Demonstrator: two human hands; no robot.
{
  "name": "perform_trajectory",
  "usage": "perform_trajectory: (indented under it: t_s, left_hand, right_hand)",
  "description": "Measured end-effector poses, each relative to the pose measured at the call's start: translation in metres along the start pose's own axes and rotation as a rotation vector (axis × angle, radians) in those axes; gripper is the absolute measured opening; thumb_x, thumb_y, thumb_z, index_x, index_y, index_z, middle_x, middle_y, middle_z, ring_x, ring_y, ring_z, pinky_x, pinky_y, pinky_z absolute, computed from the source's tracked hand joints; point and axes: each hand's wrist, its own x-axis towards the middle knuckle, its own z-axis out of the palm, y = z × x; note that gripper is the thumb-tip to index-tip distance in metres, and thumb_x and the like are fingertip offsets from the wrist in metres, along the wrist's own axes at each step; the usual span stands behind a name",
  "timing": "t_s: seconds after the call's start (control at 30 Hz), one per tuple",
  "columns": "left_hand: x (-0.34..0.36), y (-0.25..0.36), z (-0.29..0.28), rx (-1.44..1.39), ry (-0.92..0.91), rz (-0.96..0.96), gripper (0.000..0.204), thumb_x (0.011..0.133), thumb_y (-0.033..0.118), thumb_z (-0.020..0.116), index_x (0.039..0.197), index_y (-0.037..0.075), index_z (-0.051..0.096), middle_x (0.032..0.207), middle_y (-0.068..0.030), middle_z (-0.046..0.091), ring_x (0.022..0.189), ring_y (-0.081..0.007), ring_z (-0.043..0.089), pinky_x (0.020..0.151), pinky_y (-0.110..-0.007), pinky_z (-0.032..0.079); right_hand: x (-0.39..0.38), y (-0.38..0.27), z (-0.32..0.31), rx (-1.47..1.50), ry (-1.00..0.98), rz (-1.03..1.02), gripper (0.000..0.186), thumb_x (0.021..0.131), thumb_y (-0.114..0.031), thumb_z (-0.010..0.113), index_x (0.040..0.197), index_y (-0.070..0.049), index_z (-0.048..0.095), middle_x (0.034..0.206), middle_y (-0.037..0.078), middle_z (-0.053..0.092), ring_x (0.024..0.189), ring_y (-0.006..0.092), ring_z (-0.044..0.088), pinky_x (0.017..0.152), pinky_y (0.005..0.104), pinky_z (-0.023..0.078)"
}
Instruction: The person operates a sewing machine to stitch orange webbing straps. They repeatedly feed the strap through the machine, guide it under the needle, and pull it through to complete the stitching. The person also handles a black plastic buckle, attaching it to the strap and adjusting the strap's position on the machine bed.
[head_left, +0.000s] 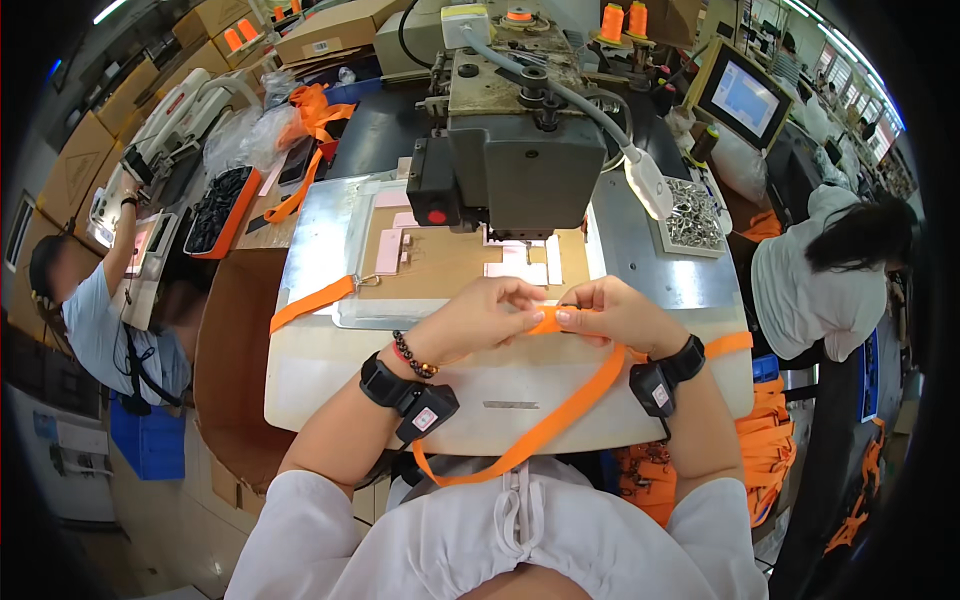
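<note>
At the centre of the frame one orange strap (560, 415) is pinched between both hands, its folded end held just above the near edge of the pale table (330, 370); from there it runs down to the lower middle of the frame and loops back toward the person's lap. The left hand (478, 312) has its fingers (520, 292) closed on the strap's end from the left, and the right hand (618, 312) has its fingers (568, 318) closed on it from the right, the two hands touching. Each wrist wears one black band, and the left also carries one bead bracelet (412, 355). A second orange strap (312, 302) lies flat at the left edge of the table, its ring end on one metal plate (350, 312). Above the hands stands one grey sewing machine (520, 150), with one lamp (648, 182) on a bent neck to its right. Two orange thread spools (624, 20) sit at the top of the frame. One tray of metal rings (692, 218) lies at the right, one screen (745, 98) above it. A heap of orange straps (765, 450) hangs at the lower right. Two other people work at the left and right edges.
</note>
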Motion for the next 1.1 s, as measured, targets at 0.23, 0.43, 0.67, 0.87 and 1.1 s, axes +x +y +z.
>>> perform_trajectory:
  t_s: [0.23,0.43,0.67,0.87,1.1]
  left_hand:
    - [-0.006,0.000,-0.008,0.016,0.059,-0.033,0.026,0.095,0.020,0.066,0.112,-0.001,0.066,0.087,-0.0010,0.065,0.063,-0.0041,0.051,0.053,-0.021,0.040]
    - [-0.005,-0.006,-0.007,0.610,0.310,0.363,0.022,0.092,0.017,0.066,0.106,0.000,0.068,0.081,-0.0071,0.068,0.064,-0.0099,0.055,0.058,-0.027,0.044]
    - [-0.006,-0.005,-0.002,0.506,0.273,0.356,0.021,0.090,0.016,0.067,0.104,0.000,0.067,0.085,-0.0088,0.070,0.072,-0.0129,0.060,0.066,-0.028,0.048]
    - [-0.002,-0.006,-0.001,0.466,0.232,0.309,0.020,0.090,0.016,0.068,0.098,-0.002,0.064,0.088,-0.0090,0.069,0.079,-0.0143,0.064,0.073,-0.029,0.050]
    - [-0.001,0.000,0.001,0.652,0.298,0.423,0.018,0.091,0.015,0.065,0.098,-0.001,0.064,0.090,-0.0142,0.068,0.083,-0.0239,0.067,0.077,-0.032,0.052]
  right_hand:
    - [0.002,0.000,0.011,0.056,0.028,0.089,0.027,0.095,-0.029,0.068,0.094,-0.002,0.066,0.067,-0.002,0.057,0.054,0.0033,0.051,0.046,0.0184,0.037]
    - [0.009,0.006,0.017,0.020,0.089,-0.021,0.026,0.096,-0.026,0.067,0.101,0.000,0.067,0.072,0.003,0.064,0.056,0.0053,0.058,0.044,0.0197,0.041]
    - [0.008,0.005,0.016,-0.023,0.095,-0.062,0.028,0.095,-0.020,0.066,0.109,0.004,0.067,0.079,0.004,0.066,0.059,0.0074,0.062,0.045,0.0209,0.045]
    - [0.005,0.002,0.016,-0.034,0.088,-0.047,0.029,0.095,-0.022,0.067,0.110,0.003,0.066,0.081,0.004,0.066,0.059,0.0080,0.063,0.046,0.0205,0.045]
    - [0.009,0.008,0.014,0.056,0.088,-0.083,0.029,0.096,-0.023,0.066,0.112,0.001,0.066,0.085,0.004,0.068,0.061,0.0076,0.062,0.047,0.0197,0.044]
